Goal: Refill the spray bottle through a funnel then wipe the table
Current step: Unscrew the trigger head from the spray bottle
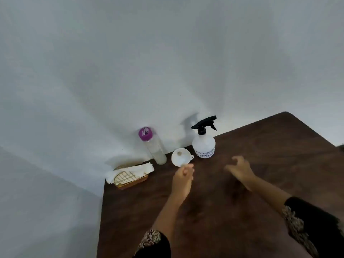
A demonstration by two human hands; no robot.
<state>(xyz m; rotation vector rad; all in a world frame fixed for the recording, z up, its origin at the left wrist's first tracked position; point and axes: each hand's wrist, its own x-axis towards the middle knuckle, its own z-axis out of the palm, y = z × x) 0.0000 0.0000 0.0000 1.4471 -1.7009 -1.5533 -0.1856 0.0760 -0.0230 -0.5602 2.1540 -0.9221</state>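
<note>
— Two hands over the table point(260, 183), both w/ dark patterned sleeves. What's the left hand point(183, 176) doing?

— Fingertips pinch the near rim of the white funnel point(179, 157), which sits tilted btwn the tall purple-capped bottle point(153, 146) and the spray bottle point(203, 144).

— And the right hand point(240, 169)?

— Blurred — fingers spread, loosely curled, holding nothing, near the spray bottle but not touching it. Black trigger head is on.

— Wipes?

— White tissues point(130, 170) in a wicker holder point(131, 178), far-left table corner by the wall.
</note>
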